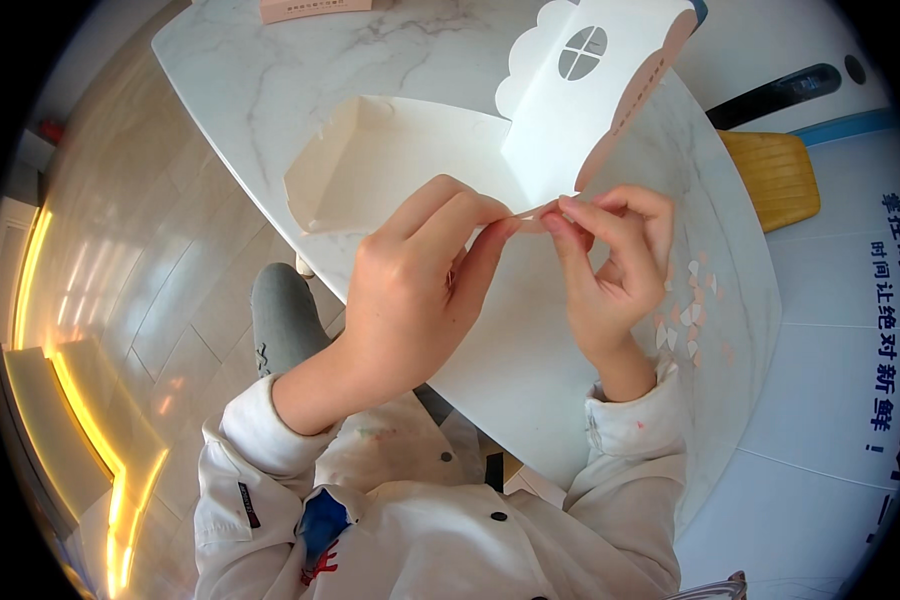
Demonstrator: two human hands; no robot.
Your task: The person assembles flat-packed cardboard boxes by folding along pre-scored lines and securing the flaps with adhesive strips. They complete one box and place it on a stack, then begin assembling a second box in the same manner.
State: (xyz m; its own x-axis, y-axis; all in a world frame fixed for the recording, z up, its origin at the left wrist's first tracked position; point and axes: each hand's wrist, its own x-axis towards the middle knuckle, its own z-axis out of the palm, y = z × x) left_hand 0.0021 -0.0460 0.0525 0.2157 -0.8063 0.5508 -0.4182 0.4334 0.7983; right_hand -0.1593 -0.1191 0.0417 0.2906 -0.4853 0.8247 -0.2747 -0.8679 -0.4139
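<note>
From where I stand, the person in a white jacket [440, 530] has 2 bare hands close together at the middle of the frame, over a marble-patterned table [270, 60]. The left hand [415, 260] pinches a thin pinkish strip [536, 213] between thumb and forefinger, its other fingers folded in close together. The right hand [618, 255] grips the strip's opposite end the same way, thumb against fingertip, with the remaining fingers bent and slightly apart. The strip lies at the near corner of an open paperboard box [425, 150]; I can't tell whether it is joined to it.

The box sits in the upper middle of the frame, white inside, its tray to the left. Its lid [560, 110] stands raised at the upper right, with scalloped edges, pink on the outer face, and a round window [582, 53] split into 4 panes.

Small white and pink scraps [692, 310] are scattered on the table, right of the right hand. At the top edge, left of centre, is part of a pink carton [315, 9]. A yellowish wooden piece [773, 180] juts out beside the table at the upper right, just below a dark, long device [778, 93]. Glowing yellow strip lights [120, 480] run along the lower left, beside the tiled floor [170, 280].
</note>
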